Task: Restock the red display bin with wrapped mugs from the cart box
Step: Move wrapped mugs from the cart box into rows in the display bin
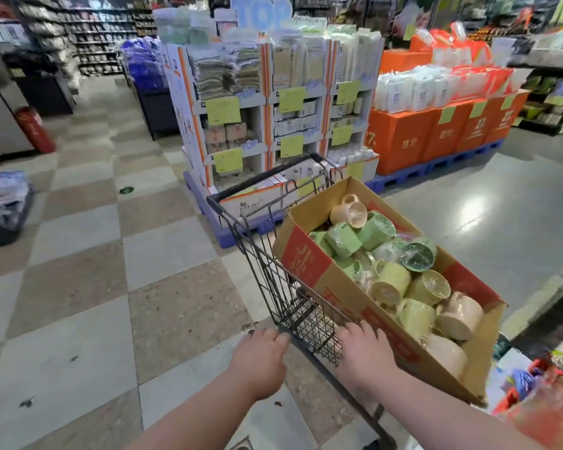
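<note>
- Nearest us, both hands are on the cart (273, 280): the left hand (260, 362) has its fingers curled over the end of the push bar. The right hand (366, 355) has its fingers hooked over the cart's rear rim, touching the box (309, 258).
- Neither hand holds a mug, so we judge the step to be bringing the stock to the bin, with restocking itself not yet begun.
- The mugs (387, 284) lie heaped in the open box, right of centre in the frame. They are green, yellow-green and beige, most in clear film. The box sits slantwise across the cart's basket.
- We cannot make out the bin for certain. A blurred red patch (540, 414) at the lower right edge, just beside the box, may be it.
- Next move, as we judge it: park the cart so the box stands beside the bin, let go with 1 hand and lift a mug. The film looks slippery and the pile loose, so a grip round the body seems safer than 1 on the wrap.
- Writing: "TOP" in big blue letters on the sign (260, 11) at the upper middle, and again in small on the white display (273, 102) under it.
- The orange boxes (403, 141) at the right show "27" in white.
- Red characters on the box wall and the yellow-green tags are too blurred for us to read.
</note>
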